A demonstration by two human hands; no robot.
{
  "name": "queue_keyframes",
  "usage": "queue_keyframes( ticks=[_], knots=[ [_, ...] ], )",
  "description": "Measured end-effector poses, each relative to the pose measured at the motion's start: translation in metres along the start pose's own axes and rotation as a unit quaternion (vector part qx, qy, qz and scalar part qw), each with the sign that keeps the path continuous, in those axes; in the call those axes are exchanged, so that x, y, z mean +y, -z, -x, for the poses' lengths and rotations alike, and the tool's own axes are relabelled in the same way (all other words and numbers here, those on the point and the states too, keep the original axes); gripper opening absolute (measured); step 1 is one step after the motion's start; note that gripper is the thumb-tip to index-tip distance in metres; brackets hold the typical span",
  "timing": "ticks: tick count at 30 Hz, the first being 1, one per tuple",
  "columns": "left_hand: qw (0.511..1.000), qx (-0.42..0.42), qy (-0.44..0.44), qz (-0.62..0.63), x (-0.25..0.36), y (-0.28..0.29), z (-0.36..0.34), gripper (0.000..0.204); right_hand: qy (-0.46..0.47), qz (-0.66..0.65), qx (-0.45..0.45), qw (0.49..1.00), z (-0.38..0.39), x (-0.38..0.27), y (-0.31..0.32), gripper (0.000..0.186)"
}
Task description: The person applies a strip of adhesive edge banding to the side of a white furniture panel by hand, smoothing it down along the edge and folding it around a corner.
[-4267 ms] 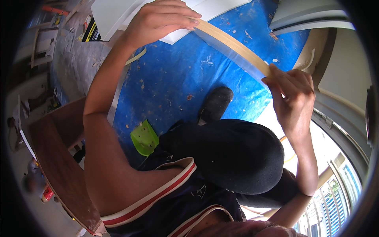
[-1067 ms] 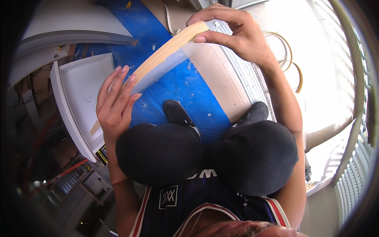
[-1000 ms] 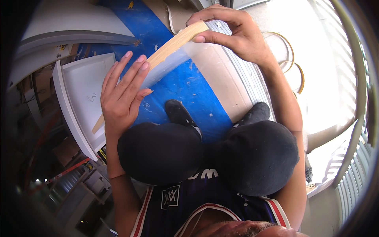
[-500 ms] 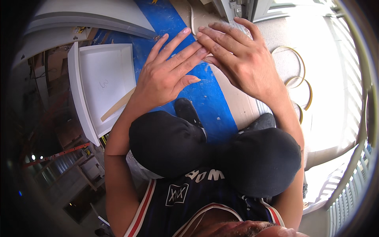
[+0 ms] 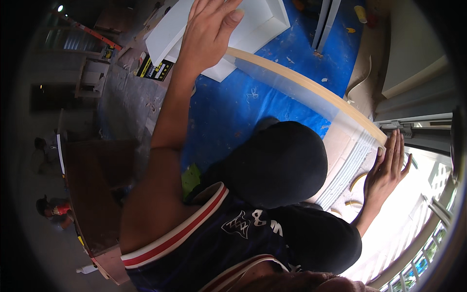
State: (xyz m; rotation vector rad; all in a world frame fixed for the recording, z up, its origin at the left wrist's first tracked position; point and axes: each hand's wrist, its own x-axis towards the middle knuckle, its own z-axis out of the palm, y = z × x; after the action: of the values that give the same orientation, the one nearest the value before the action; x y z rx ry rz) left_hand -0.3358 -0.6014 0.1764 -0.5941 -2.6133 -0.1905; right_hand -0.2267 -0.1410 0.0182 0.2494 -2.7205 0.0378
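- Board edge (image 5: pixel 311 82): pale wood look, fine grain, matt, smooth.
- Board face (image 5: pixel 287 88): smooth, slight sheen; material unclear.
- Drawer box (image 5: pixel 248 36): white, smooth, satin.
- Floor sheet (image 5: pixel 219 114): blue plastic, glossy, wrinkled, gritty with debris.
- Floor track (image 5: pixel 346 168): ribbed, looks like metal.
- Dustpan (image 5: pixel 190 179): green plastic.
- Trousers (image 5: pixel 282 165): black cloth, matt.
- Bare floor (image 5: pixel 124 92): grey, rough, dusty.
- Cabinet (image 5: pixel 95 194): reddish-brown, wood look.

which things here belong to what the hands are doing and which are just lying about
In use:
- wood-coloured strip, running between the hands
- left hand, at one end
- right hand, at the other

Apparently just lying about:
- yellow-and-black package
- green object, partly hidden
- white box, beyond the left hand
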Motion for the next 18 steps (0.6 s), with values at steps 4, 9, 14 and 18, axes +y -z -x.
queue_keyframes(
  ticks=[4,9,14,18],
  knots=[
    [0.998,-0.032,0.045,0.012,-0.034,-0.025,0.012,0.056,0.013,0.009,-0.023,1.0,-0.004,0.002,0.005,0.049],
    [0.998,-0.037,0.052,-0.002,-0.057,-0.06,0.01,0.056,0.016,0.018,-0.045,0.999,-0.002,0.006,0.006,0.05],
    [0.997,-0.017,0.063,0.037,-0.074,-0.076,0.02,0.054,0.02,0.0,-0.049,0.999,-0.003,0.01,0.007,0.049],
    [0.97,0.104,0.181,0.121,-0.101,-0.066,0.062,0.048,0.047,0.017,-0.051,0.997,-0.023,0.004,0.02,0.056]
  ],
)
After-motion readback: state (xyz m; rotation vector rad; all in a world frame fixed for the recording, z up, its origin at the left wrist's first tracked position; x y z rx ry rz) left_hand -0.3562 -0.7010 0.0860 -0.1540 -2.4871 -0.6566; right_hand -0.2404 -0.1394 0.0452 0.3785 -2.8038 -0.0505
